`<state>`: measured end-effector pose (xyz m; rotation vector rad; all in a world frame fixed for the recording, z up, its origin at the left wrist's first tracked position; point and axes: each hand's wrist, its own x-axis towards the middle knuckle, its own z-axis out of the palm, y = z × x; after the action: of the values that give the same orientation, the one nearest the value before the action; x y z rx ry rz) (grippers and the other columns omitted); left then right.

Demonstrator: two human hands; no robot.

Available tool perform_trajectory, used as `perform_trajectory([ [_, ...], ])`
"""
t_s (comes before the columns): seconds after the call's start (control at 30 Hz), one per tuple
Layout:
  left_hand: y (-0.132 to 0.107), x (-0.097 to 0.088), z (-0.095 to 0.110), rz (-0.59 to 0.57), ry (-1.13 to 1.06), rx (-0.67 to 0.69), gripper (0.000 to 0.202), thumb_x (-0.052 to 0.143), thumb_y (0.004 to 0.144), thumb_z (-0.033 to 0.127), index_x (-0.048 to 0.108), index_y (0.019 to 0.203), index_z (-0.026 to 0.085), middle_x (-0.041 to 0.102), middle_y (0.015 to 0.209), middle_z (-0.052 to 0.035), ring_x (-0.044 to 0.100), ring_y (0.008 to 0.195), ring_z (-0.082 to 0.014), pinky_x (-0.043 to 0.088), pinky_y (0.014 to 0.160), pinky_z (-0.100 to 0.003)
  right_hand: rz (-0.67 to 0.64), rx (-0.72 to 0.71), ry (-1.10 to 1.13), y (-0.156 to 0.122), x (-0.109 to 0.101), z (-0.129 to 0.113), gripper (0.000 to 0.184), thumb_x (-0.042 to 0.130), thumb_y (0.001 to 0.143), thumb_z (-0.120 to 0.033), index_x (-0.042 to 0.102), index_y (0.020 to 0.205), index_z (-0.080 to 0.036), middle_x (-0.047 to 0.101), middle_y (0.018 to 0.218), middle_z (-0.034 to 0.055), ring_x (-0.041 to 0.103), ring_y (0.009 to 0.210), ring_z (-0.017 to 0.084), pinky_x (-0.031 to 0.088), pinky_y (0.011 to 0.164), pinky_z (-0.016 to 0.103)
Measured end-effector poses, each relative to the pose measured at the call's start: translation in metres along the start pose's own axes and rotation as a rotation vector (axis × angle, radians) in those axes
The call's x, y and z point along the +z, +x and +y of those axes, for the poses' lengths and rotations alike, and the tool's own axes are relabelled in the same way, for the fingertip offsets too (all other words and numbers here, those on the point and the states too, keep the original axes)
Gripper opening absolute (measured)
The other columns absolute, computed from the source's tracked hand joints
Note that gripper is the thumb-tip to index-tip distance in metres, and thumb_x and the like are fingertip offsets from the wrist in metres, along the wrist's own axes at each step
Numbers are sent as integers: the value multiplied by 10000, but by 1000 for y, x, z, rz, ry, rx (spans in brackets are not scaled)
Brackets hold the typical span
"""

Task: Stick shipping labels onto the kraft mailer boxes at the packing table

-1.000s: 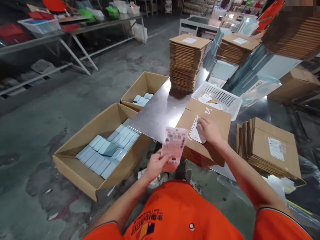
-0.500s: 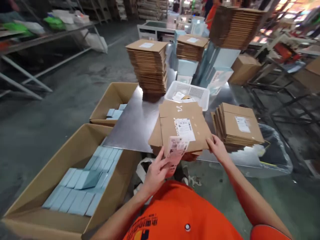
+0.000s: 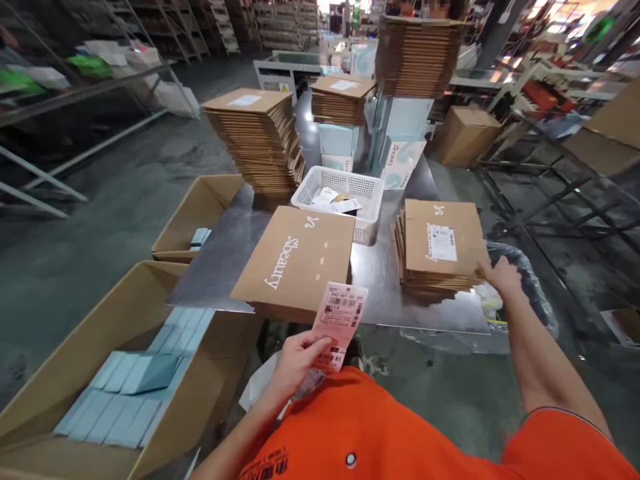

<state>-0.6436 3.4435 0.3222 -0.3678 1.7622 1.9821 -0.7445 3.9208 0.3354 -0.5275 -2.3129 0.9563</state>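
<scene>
My left hand [image 3: 300, 357] pinches a printed shipping label [image 3: 341, 320] by its lower part, above the table's front edge. Behind the label a stack of flat cardboard boxes [image 3: 305, 260] lies on the metal table, its top one printed with white lettering and without a label. On the right, my right hand [image 3: 501, 277] has its fingers closed at the near right corner of a labelled flat cardboard box [image 3: 443, 227], which rests on top of a smaller stack.
A white basket [image 3: 367, 213] holding papers stands mid-table. Tall stacks of folded cardboard [image 3: 255, 140] and light-blue boxes [image 3: 407, 117] rise behind it. To the left, an open carton [image 3: 165, 293] holds light-blue boxes. A plastic-lined bin [image 3: 537, 280] sits at the right.
My right hand has carried the labelled box from the front stack rightward onto the right-hand stack. The unlabelled printed box beneath is now exposed. My left hand still holds the label.
</scene>
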Motion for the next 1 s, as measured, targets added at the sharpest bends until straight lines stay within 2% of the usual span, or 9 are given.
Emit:
perform_trajectory([
  [0.1, 1, 5, -8, 67, 45, 21, 437, 817, 574, 521, 751, 718, 113, 701, 658, -58, 662, 632, -220, 587, 582, -354, -163, -102, 34, -22, 43, -55, 518, 711, 726, -481, 626, 1103, -137, 598, 1187, 245, 527, 1184, 350, 457, 935, 482],
  [0.2, 1, 0, -14, 106, 156, 116, 372, 758, 672, 481, 758, 721, 112, 713, 688, -65, 659, 677, -200, 546, 624, -295, -758, -346, 379, -79, 88, -138, 615, 624, 814, -476, 507, 1359, -216, 612, 1256, 126, 609, 1078, 241, 536, 840, 363],
  [0.3, -2, -17, -12, 80, 185, 135, 355, 723, 727, 458, 760, 773, 108, 731, 743, -75, 663, 717, -200, 529, 684, -294, -1075, -465, 433, -136, 111, -203, 359, 666, 799, -477, 671, 1019, -194, 701, 918, 49, 638, 794, 181, 529, 684, 280],
  [0.37, -7, -31, -4, 37, 94, 193, 417, 793, 666, 407, 748, 964, 119, 751, 928, -92, 680, 865, -223, 530, 794, -307, -1083, -447, 421, -162, 121, -227, 305, 615, 847, -488, 668, 816, -190, 671, 721, 18, 603, 655, 155, 489, 593, 251],
  [0.47, -9, -48, 18, 93, -60, 384, 681, 865, 563, 319, 653, 1190, 158, 677, 1214, -108, 621, 1096, -239, 490, 913, -294, -1117, -443, 436, -187, 136, -242, 362, 553, 892, -523, 671, 774, -201, 654, 650, 10, 589, 597, 154, 463, 542, 250],
  [0.57, 0, -59, 38, 223, -12, 418, 335, 796, 649, 394, 671, 825, 138, 685, 824, -41, 611, 780, -158, 469, 689, -244, -1089, -502, 409, -204, 149, -251, 369, 533, 913, -539, 687, 824, -216, 672, 703, 18, 600, 631, 165, 466, 564, 265],
  [0.67, 17, -71, 44, 253, 56, 397, 415, 748, 676, 475, 504, 558, 161, 491, 541, 44, 434, 549, -79, 348, 536, -216, -973, -554, 358, -208, 163, -259, 356, 541, 917, -535, 672, 826, -218, 672, 749, 27, 603, 674, 172, 465, 604, 278],
  [0.8, 35, -97, 27, 153, 9, 265, 492, 803, 557, 541, 474, 598, 178, 511, 544, 54, 440, 523, -76, 329, 504, -205, -753, -567, 232, -175, 203, -270, 381, 498, 936, -546, 658, 837, -215, 663, 788, 48, 599, 725, 190, 485, 686, 310],
  [1.0, 26, -157, -24, -50, 95, 21, 427, 800, 584, 490, 674, 742, 114, 640, 646, -16, 542, 588, -135, 393, 557, -238, -560, -711, -408, -115, 261, -283, 543, 620, 848, -547, 618, 1258, -190, 638, 1110, 163, 567, 1037, 371, 448, 872, 501],
])
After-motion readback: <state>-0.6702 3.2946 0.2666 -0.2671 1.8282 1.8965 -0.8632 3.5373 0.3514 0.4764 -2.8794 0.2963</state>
